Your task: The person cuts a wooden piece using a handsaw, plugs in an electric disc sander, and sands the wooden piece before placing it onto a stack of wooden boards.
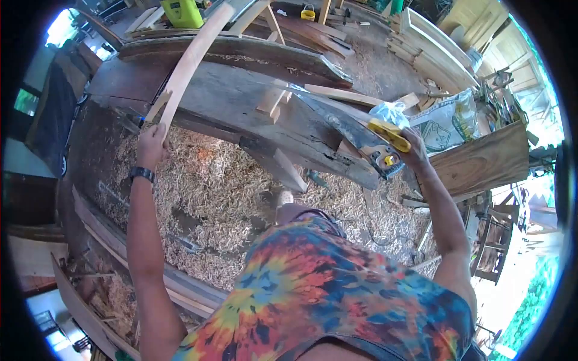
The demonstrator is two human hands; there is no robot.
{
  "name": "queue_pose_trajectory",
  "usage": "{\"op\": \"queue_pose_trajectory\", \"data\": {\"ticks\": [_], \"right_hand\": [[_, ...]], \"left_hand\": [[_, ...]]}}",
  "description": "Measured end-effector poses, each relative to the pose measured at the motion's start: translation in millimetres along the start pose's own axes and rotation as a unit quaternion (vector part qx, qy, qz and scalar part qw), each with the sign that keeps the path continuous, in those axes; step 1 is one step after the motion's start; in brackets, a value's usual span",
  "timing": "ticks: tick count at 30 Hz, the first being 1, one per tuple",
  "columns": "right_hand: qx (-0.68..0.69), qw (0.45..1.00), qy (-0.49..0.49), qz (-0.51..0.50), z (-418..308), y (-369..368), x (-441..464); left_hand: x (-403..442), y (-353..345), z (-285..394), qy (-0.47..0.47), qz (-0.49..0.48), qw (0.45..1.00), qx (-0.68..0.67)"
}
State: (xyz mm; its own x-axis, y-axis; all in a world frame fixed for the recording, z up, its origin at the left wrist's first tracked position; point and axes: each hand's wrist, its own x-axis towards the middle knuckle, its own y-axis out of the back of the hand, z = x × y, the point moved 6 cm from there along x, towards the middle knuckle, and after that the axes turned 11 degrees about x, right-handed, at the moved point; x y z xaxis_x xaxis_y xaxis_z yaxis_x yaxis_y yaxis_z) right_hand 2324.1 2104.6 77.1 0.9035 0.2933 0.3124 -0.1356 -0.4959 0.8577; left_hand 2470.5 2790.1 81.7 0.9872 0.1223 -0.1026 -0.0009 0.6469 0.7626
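Note:
My left hand (153,146) is closed around the lower end of a long, pale, slightly curved wooden board (191,60), which slants up and away over the bench. My right hand (414,149) grips the near end of a yellow-handled tool (388,135) at the right end of the bench; its kind is unclear. Right beside it is a grey and black metal part with a yellow knob (388,160); whether the two are joined I cannot tell. Between my hands stretches a thick, weathered plank (235,96), with a small wooden block (272,102) on top.
Wood shavings (211,180) cover the floor below the plank. A dark curved timber (241,51) lies behind it. To the right are a printed sack (448,123), a plastic bag (389,113) and a wide brown board (481,159). A lime-green object (182,13) stands at the back.

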Motion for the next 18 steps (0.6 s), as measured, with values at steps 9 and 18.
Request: {"op": "queue_pose_trajectory", "data": {"ticks": [9,18], "right_hand": [[0.496,0.782,-0.328,0.189,-10.9,-12.5,-46.2],[0.634,0.714,-0.279,0.098,-146.0,-79.3,81.1]], "left_hand": [[50.9,35.8,-69.7,0.137,0.045,0.989,-0.043],[79.7,18.6,-203.6,0.271,-0.063,0.959,-0.061]]}}
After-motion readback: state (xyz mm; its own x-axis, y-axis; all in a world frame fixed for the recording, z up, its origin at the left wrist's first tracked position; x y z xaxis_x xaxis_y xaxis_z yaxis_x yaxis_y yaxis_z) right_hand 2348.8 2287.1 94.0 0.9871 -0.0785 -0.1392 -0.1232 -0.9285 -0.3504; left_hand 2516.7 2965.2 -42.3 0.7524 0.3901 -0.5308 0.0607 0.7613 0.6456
